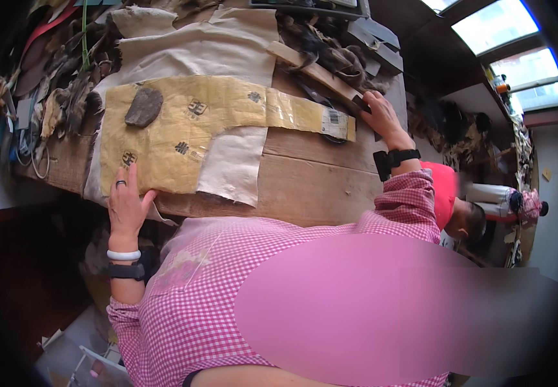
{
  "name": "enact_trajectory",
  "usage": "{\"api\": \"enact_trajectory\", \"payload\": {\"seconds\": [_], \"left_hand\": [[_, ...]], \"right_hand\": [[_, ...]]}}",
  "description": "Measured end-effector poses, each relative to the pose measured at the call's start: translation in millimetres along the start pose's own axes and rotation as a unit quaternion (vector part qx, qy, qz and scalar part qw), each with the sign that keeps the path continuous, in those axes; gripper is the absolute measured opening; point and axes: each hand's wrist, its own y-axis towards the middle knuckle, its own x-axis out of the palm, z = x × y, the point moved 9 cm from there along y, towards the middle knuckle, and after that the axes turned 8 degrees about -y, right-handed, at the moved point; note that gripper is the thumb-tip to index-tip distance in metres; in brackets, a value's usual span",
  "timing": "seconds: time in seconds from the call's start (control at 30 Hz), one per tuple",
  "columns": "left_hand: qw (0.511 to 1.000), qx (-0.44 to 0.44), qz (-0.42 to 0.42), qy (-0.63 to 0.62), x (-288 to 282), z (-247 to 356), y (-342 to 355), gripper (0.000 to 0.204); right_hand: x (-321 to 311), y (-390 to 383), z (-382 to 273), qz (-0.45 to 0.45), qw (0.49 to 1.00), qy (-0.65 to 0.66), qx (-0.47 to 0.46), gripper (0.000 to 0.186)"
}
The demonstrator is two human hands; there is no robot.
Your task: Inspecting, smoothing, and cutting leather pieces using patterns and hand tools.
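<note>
A yellow paper pattern (162,145) with dark printed marks and a long arm to the right lies over pale leather or cloth (237,168) on the table. My left hand (127,203) rests on the pattern's near left edge, fingers stretched out and thumb apart. A rough dark stone (144,108) sits on the pattern's upper left. My right hand (382,116) is closed at the dark near end of a wooden strip (317,72), just beyond the pattern's right tip; its grip is partly hidden. Dark scissors (313,91) lie partly under the pattern's arm.
Brown fur scraps (334,55) and grey pieces (375,44) lie at the far right of the wooden table (311,184). More hides and scraps (66,97) crowd the left edge. To the right, a person in a red top (439,193) is close to the table.
</note>
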Motion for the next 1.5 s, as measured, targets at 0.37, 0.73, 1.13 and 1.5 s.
{"api": "enact_trajectory", "payload": {"seconds": [0.37, 0.73, 1.13, 1.5], "left_hand": [[0.999, 0.03, 0.037, -0.019, -8, 3, -8, 0.065], [0.991, 0.049, 0.107, -0.059, -10, -8, -15, 0.065], [0.987, 0.043, 0.133, -0.081, -6, -17, -18, 0.056], [0.982, 0.047, 0.158, -0.089, -4, -21, -20, 0.056]], "right_hand": [[-71, -19, -85, -0.004, 0.988, 0.149, 0.041, 0.028], [-9, -34, -194, -0.158, 0.927, 0.332, 0.07, 0.019], [-20, -38, -236, -0.111, 0.961, 0.246, -0.057, 0.028], [-11, -42, -231, -0.201, 0.939, 0.278, 0.015, 0.019]]}}
